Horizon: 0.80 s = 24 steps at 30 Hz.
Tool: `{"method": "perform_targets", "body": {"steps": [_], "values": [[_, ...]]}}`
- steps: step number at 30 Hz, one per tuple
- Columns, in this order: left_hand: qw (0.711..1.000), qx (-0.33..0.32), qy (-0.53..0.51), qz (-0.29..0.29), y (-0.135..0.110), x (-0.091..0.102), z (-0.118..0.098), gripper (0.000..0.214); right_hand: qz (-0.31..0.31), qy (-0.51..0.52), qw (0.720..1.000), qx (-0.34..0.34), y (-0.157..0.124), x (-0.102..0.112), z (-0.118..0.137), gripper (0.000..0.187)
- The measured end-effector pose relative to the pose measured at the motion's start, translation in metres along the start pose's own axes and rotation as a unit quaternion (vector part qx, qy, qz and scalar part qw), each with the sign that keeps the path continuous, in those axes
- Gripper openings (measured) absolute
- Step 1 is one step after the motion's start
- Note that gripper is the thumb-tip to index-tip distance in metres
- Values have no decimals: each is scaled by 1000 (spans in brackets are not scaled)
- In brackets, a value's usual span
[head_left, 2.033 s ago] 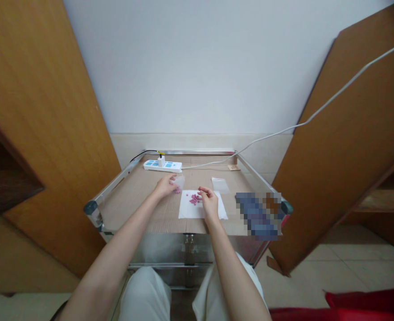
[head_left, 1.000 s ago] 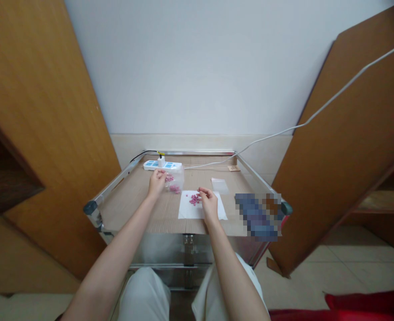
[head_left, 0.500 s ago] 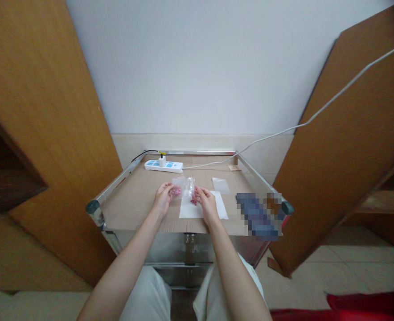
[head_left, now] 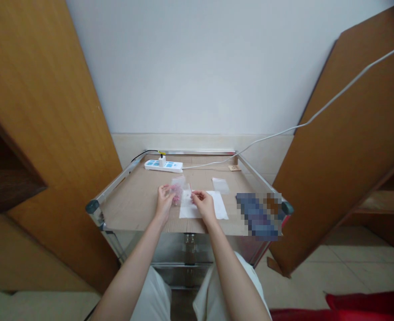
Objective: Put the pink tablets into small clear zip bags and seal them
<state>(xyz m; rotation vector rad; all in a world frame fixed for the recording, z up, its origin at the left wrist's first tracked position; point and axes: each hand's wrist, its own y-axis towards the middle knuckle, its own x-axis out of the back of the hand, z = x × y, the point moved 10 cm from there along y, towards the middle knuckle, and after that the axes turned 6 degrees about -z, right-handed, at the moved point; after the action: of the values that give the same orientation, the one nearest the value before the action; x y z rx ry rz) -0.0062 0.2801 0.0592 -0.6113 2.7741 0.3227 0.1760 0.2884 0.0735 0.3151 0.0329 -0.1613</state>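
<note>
My left hand (head_left: 164, 203) is closed on a clear plastic bag (head_left: 176, 196) with small pink pieces in it. Close by on the right, my right hand (head_left: 204, 203) pinches a small clear zip bag (head_left: 186, 191), whose edge shows a thin red line. Dark pink bits show faintly at the right fingertips, partly hidden. Beneath the right hand lies a sheet of white paper (head_left: 219, 208) on the cardboard-covered cart top (head_left: 130, 205). Another clear bag (head_left: 178, 180) lies just beyond the left hand.
A flat clear bag (head_left: 220, 185) rests behind the paper. At the back left sits a white power strip (head_left: 163, 166) with a plug in it; its cord (head_left: 260, 140) runs off to the right. A blurred-out dark object (head_left: 257, 216) lies at the right. Metal rails edge the cart.
The pink-filled bag in my left hand now bulges lower and wider. My right hand has shifted slightly left, and the dark pink bits below its fingers are now mostly covered.
</note>
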Motion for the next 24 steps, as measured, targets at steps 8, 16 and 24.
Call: {"method": "perform_targets", "body": {"steps": [8, 16, 24], "values": [[974, -124, 185, 42, -9, -7, -21, 11, 9, -80, 995, 66, -11, -7, 22, 14], [946, -179, 251, 97, -17, -22, -25, 16, 68, -40, 995, 58, -12, -21, 17, 17], [949, -152, 248, 119, -14, -24, -14, 18, 98, -48, 993, 37, -11, -29, 6, 19]]}}
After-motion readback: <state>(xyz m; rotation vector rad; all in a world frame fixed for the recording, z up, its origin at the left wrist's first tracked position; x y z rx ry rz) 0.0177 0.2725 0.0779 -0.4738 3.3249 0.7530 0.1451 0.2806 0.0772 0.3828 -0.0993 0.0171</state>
